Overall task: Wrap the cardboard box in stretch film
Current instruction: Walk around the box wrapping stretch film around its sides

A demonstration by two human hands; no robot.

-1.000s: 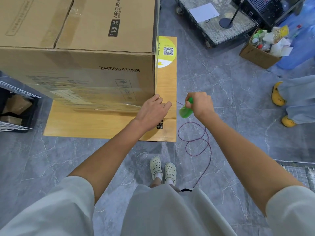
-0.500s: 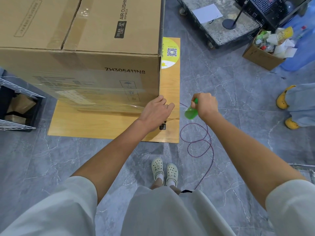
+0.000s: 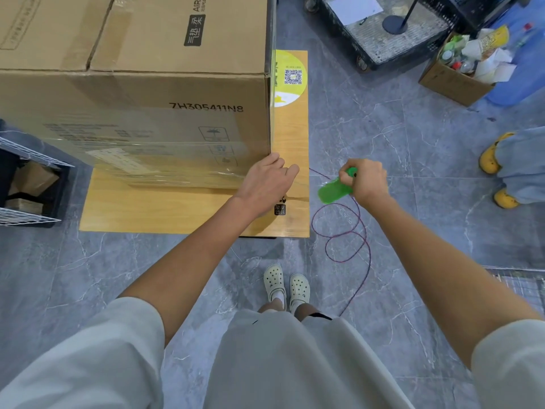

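A large cardboard box (image 3: pixel 141 93) stands on a wooden board (image 3: pixel 165 211) on the floor. Clear stretch film (image 3: pixel 165 160) bands the lower part of its near face. My left hand (image 3: pixel 267 184) rests against the box's lower right corner, pressing on the film's end there; its fingertips are hidden. My right hand (image 3: pixel 365 181) is to the right of the board, above the floor, and grips a small green tool (image 3: pixel 334 191) with a thin red cord (image 3: pixel 345 231) trailing from it in loops.
A wire basket (image 3: pixel 26 184) with cartons sits at the left. A wheeled cart (image 3: pixel 380 45) and an open carton of rubbish (image 3: pixel 460 75) stand at the back right. Another person's yellow shoes (image 3: pixel 491 160) are at the right edge. My own feet (image 3: pixel 286 284) stand on grey tiles.
My right hand has drifted a little to the right, away from the box, and the green tool now lies flatter. My left hand stays at the corner.
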